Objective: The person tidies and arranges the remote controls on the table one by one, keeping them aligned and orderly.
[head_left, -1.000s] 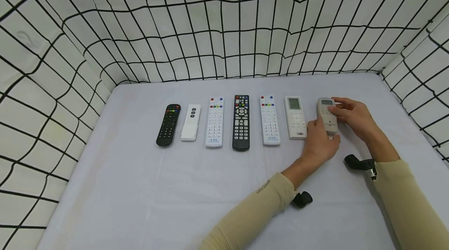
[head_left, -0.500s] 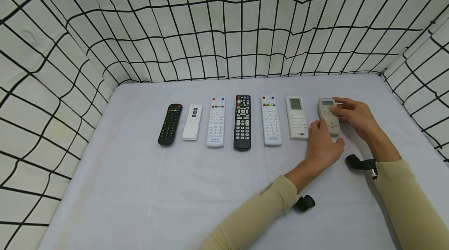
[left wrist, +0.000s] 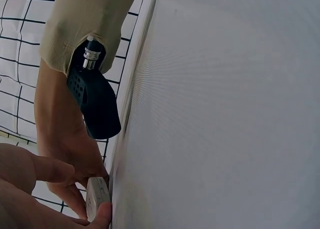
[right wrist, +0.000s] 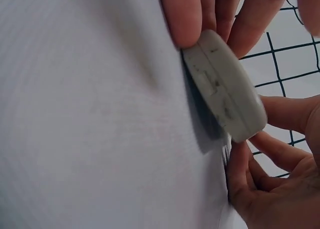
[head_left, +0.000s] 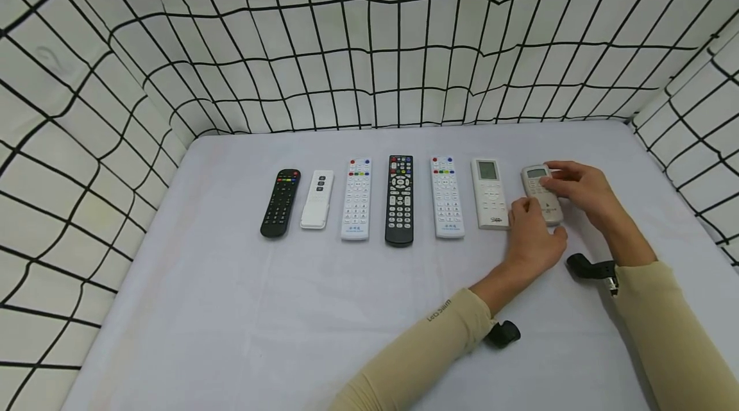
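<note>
At the right end of the row, a grey-white air-conditioner remote (head_left: 540,194) with a small display lies close over the cloth, its top leaning left. My right hand (head_left: 583,192) pinches its upper right side, thumb on the face. At the lower end my left hand (head_left: 532,238) holds it, fingers along the left edge and thumb at the bottom. In the right wrist view, the remote's end (right wrist: 225,86) shows between both hands, with shadow under it. The left wrist view shows the remote (left wrist: 96,196) partly hidden by fingers. A white remote with a green-grey display (head_left: 491,196) lies just left.
Further left stand a white remote (head_left: 447,199), a long black remote (head_left: 399,206), another white remote (head_left: 356,202), a small white remote (head_left: 316,202) and a black remote (head_left: 280,206). White cloth covers the table (head_left: 288,321). Black mesh (head_left: 381,52) borders the back and sides.
The held remote has shifted slightly toward the person, its top turning a little left. Both hands stay on it, the left moving slightly lower along it. The other remotes lie as before.
</note>
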The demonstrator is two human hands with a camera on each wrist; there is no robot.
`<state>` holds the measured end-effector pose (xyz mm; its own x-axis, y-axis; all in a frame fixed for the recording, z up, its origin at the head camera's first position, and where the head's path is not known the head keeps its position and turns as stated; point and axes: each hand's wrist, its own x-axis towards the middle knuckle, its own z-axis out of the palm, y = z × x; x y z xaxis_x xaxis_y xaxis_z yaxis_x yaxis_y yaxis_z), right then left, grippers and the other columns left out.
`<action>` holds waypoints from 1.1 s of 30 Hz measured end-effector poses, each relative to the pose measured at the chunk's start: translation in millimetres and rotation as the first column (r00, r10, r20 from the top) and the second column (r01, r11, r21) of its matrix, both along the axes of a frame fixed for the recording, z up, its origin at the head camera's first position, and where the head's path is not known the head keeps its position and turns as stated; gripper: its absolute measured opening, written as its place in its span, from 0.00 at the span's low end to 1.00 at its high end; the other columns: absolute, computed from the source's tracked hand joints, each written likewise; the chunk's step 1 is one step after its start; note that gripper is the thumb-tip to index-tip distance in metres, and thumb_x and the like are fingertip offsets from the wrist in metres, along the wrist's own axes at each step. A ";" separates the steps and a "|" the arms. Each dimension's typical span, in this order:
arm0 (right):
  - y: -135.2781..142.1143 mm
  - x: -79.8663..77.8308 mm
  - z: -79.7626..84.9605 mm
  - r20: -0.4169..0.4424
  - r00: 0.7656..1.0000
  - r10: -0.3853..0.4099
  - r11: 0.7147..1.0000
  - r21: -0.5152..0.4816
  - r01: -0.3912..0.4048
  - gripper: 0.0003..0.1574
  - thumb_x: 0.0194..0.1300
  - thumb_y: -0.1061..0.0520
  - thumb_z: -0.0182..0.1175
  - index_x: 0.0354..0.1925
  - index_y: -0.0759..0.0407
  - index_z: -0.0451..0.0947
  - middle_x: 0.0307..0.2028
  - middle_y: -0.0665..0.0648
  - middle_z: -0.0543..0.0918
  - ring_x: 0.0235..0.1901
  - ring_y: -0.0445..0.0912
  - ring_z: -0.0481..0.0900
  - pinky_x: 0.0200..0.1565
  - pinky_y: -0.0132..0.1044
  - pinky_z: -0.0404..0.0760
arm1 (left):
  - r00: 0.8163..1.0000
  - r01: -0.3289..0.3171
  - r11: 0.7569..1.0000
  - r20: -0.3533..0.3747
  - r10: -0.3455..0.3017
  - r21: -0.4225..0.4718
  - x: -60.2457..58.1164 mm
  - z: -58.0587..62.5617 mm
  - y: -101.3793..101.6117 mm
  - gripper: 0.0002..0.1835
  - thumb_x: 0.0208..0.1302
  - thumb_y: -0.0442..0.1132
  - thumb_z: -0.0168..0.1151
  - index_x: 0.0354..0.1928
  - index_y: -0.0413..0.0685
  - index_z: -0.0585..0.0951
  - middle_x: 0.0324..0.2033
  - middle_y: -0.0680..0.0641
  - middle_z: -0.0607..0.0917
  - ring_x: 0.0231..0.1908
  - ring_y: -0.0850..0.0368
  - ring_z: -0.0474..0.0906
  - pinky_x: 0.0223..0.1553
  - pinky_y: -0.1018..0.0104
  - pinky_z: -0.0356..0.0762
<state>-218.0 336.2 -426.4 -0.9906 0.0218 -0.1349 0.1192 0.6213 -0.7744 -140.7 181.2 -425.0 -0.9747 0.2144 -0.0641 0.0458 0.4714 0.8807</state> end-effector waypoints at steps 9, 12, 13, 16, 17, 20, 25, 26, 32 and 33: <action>-5.3 -2.4 2.8 0.056 0.998 0.018 0.995 0.100 -0.024 0.39 0.79 0.45 0.54 0.75 0.69 0.64 0.63 0.72 0.71 0.52 0.53 0.69 0.43 0.36 0.69 | 1.000 0.006 0.999 0.021 -0.006 0.039 -0.9 0.1 -2.1 0.33 0.70 0.39 0.64 0.74 0.38 0.68 0.71 0.47 0.66 0.68 0.64 0.61 0.65 0.76 0.69; -3.5 -1.8 2.1 0.082 0.997 0.004 0.994 0.106 -0.013 0.40 0.79 0.44 0.52 0.76 0.69 0.63 0.65 0.74 0.70 0.55 0.57 0.69 0.45 0.40 0.68 | 1.000 0.006 0.999 0.022 -0.007 0.052 -0.8 0.0 -2.3 0.33 0.69 0.39 0.64 0.74 0.38 0.69 0.71 0.48 0.66 0.67 0.64 0.62 0.64 0.76 0.69; -2.8 -1.5 1.8 0.088 0.996 -0.002 0.994 0.107 -0.008 0.40 0.79 0.44 0.52 0.76 0.69 0.62 0.65 0.75 0.70 0.55 0.58 0.69 0.45 0.40 0.68 | 1.000 0.006 0.999 0.021 -0.007 0.054 -1.0 -0.1 -2.3 0.33 0.69 0.39 0.64 0.73 0.38 0.69 0.71 0.48 0.66 0.67 0.64 0.62 0.64 0.76 0.69; -1.0 -1.2 1.4 0.099 0.995 -0.014 0.994 0.114 0.002 0.42 0.79 0.42 0.52 0.76 0.68 0.62 0.65 0.74 0.71 0.55 0.58 0.69 0.45 0.41 0.69 | 1.000 0.010 0.998 0.024 -0.011 0.060 -1.7 0.3 -3.1 0.33 0.69 0.40 0.64 0.73 0.38 0.69 0.70 0.48 0.67 0.67 0.64 0.63 0.64 0.77 0.69; -0.6 -1.1 1.5 0.100 0.995 -0.016 0.993 0.115 0.004 0.42 0.79 0.42 0.52 0.76 0.68 0.62 0.64 0.74 0.71 0.55 0.58 0.69 0.45 0.41 0.69 | 1.000 0.012 0.998 0.025 -0.014 0.062 -2.0 0.8 -3.6 0.33 0.69 0.40 0.64 0.74 0.38 0.69 0.70 0.48 0.67 0.67 0.64 0.63 0.64 0.76 0.69; 0.4 -0.6 2.1 0.095 0.995 -0.018 0.993 0.121 0.006 0.43 0.79 0.40 0.52 0.76 0.68 0.63 0.64 0.73 0.72 0.55 0.59 0.70 0.45 0.41 0.69 | 0.999 0.022 0.998 0.024 -0.024 0.051 -2.6 2.4 -5.6 0.32 0.70 0.40 0.64 0.73 0.40 0.69 0.70 0.48 0.68 0.66 0.65 0.65 0.64 0.76 0.70; 2.7 3.4 4.8 0.076 0.997 -0.025 0.992 0.129 0.015 0.44 0.79 0.37 0.49 0.75 0.68 0.64 0.64 0.73 0.72 0.51 0.55 0.73 0.43 0.35 0.72 | 0.998 0.055 0.998 0.020 -0.055 0.036 -1.2 6.9 -12.3 0.31 0.71 0.44 0.63 0.73 0.40 0.70 0.69 0.47 0.71 0.64 0.65 0.69 0.64 0.76 0.70; 3.1 4.3 5.6 0.073 0.997 -0.030 0.992 0.128 0.021 0.44 0.79 0.36 0.49 0.75 0.68 0.64 0.64 0.73 0.72 0.50 0.53 0.74 0.43 0.35 0.73 | 0.998 0.067 0.997 0.014 -0.067 0.036 -0.6 8.2 -15.1 0.31 0.72 0.45 0.62 0.73 0.40 0.70 0.69 0.47 0.71 0.64 0.65 0.70 0.64 0.75 0.71; 0.4 8.8 8.8 0.013 0.998 -0.069 0.993 0.099 0.068 0.45 0.80 0.34 0.47 0.77 0.65 0.62 0.70 0.74 0.70 0.52 0.52 0.75 0.43 0.28 0.72 | 0.986 0.154 0.988 -0.068 -0.153 0.005 0.6 19.5 -38.5 0.33 0.78 0.55 0.56 0.74 0.43 0.68 0.72 0.47 0.70 0.68 0.63 0.70 0.69 0.72 0.70; -1.2 9.8 8.8 -0.004 0.997 -0.075 0.993 0.091 0.075 0.45 0.80 0.34 0.47 0.77 0.65 0.62 0.71 0.73 0.70 0.55 0.54 0.75 0.44 0.28 0.72 | 0.983 0.164 0.987 -0.080 -0.164 -0.006 0.1 21.3 -42.8 0.33 0.78 0.57 0.55 0.75 0.44 0.68 0.73 0.48 0.69 0.69 0.62 0.70 0.70 0.71 0.69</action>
